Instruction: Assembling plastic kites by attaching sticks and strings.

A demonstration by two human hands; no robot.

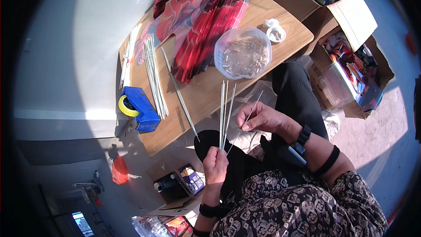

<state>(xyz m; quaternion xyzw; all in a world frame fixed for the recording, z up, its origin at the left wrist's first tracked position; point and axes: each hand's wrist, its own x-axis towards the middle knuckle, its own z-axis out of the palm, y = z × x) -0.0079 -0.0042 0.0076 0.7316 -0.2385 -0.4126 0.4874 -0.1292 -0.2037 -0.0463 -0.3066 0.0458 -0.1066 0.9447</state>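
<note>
My left hand (215,165) is closed around the lower ends of several thin pale sticks (224,114), which stand up and fan slightly apart. Between the thumb and fingers of my right hand (262,118) is a single thin stick (253,110), tilted, its lower end slanting toward my left hand. Whether that end touches the left-hand sticks I cannot tell. On the wooden table (169,134), a bundle of similar sticks (154,79) lies to the left. A few more sticks (179,91) lie nearer my left hand, their ends jutting past the table edge.
A blue tape dispenser (147,109) sits at the table's left edge near a white bundle (130,55). Red patterned pleated sheets (206,22), a clear tub (243,52) of debris and a white roll (276,34) occupy the table. Open cardboard boxes (355,22) stand right; another box (177,188) lies below.
</note>
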